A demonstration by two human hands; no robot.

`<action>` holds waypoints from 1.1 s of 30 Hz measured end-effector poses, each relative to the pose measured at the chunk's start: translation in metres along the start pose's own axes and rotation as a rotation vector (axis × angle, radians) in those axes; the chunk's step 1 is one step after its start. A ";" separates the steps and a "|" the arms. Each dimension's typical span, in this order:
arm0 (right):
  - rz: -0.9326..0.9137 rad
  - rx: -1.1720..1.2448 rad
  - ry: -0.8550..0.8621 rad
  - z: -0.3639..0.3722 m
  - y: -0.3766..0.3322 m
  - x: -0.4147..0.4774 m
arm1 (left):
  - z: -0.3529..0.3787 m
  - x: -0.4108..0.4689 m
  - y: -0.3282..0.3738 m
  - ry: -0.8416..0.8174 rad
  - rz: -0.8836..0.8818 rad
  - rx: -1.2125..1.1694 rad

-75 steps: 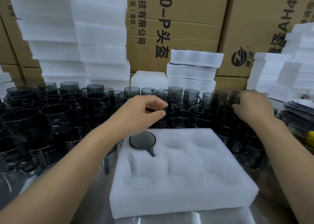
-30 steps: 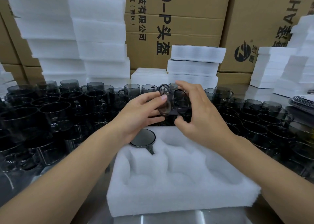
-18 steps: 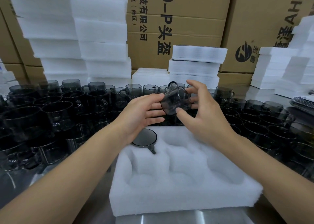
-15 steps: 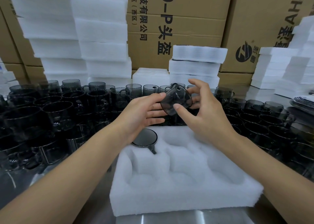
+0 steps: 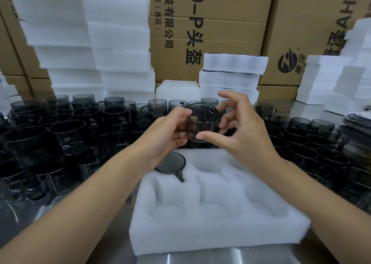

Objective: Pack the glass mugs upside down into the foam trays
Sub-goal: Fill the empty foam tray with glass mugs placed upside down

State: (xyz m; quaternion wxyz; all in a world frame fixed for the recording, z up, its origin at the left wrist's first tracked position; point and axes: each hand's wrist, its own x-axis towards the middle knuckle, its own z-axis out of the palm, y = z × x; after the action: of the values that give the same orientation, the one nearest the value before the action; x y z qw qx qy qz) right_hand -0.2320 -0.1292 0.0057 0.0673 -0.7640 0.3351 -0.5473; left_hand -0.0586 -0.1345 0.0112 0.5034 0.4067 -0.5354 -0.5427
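Observation:
A smoky grey glass mug hangs in the air above the far edge of the white foam tray. My left hand holds it from the left with thumb and fingers curled against its wall. My right hand pinches it from the right, thumb under its lower rim and fingers behind it. One mug sits upside down in the tray's far-left pocket, its handle pointing toward me. The tray's other pockets hold nothing.
Rows of upright grey mugs crowd the table to the left, behind and right of the tray. Stacks of white foam trays and cardboard boxes stand along the back. Flat packets lie at far right.
My right hand fetched a mug from the right and brought it to the middle, where both hands took it. Since half a second ago the mug has turned in my fingers.

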 end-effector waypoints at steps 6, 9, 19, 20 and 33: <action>-0.122 -0.100 -0.042 0.000 0.003 -0.003 | 0.001 0.000 0.003 0.073 -0.063 -0.110; -0.152 -0.131 -0.025 -0.001 0.003 -0.003 | 0.001 0.000 0.004 0.091 -0.053 -0.119; -0.023 0.128 0.049 -0.003 -0.007 -0.004 | 0.001 0.000 0.002 0.077 -0.010 -0.139; -0.021 0.131 0.017 -0.003 -0.008 -0.004 | 0.001 -0.001 0.002 0.065 -0.006 -0.110; 0.016 -0.073 -0.469 -0.019 -0.019 0.004 | 0.002 0.001 -0.003 -0.047 0.077 0.257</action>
State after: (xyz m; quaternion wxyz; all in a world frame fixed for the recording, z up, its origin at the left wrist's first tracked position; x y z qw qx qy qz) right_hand -0.2395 -0.1117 0.0253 0.1199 -0.8695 0.3357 -0.3420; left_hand -0.0612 -0.1348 0.0085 0.4549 0.4344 -0.6273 -0.4591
